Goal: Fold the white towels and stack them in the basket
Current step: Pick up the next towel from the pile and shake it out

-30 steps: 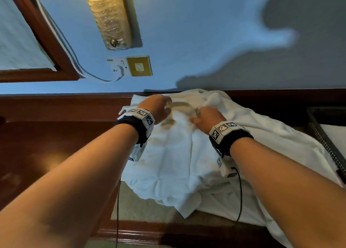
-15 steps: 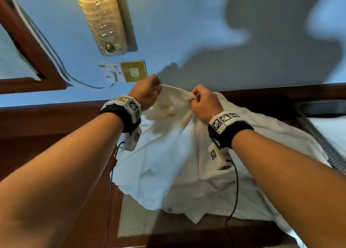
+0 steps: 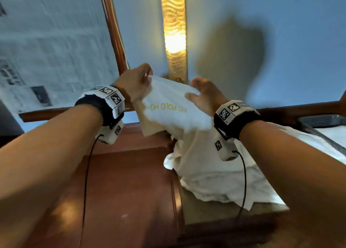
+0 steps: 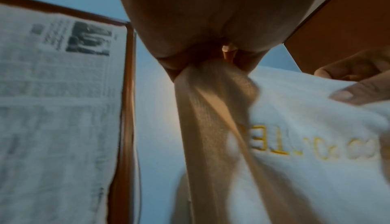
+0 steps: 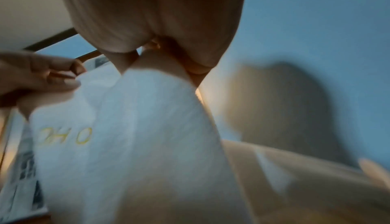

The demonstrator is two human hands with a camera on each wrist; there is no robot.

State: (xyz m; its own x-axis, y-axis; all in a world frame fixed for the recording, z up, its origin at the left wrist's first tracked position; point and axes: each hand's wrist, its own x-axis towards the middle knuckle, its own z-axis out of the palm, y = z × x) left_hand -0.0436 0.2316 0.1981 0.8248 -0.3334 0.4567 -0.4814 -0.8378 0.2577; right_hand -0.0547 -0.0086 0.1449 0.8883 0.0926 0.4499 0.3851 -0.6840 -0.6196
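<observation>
A white towel (image 3: 168, 107) with yellow embroidered letters hangs lifted above the table. My left hand (image 3: 145, 77) pinches its upper left corner. My right hand (image 3: 194, 92) holds the upper edge further right, thumb in front and fingers behind. The left wrist view shows my left hand (image 4: 211, 59) bunching the towel (image 4: 295, 144), and the right wrist view shows my right hand (image 5: 156, 57) gripping the towel (image 5: 137, 127). More white towels (image 3: 215, 174) lie heaped below. A dark woven basket (image 3: 320, 120) stands at the far right with white cloth in it.
The heap rests on a reddish wooden table (image 3: 131, 182) against a blue wall. A lit wall lamp (image 3: 173, 32) hangs straight ahead. A wooden-framed pane covered with newspaper (image 3: 46, 42) fills the upper left. Cables hang from both wrist cameras.
Both hands took hold of one towel on the heap and lifted it up off the pile, moving apart so its top edge spreads. The view has tilted upward.
</observation>
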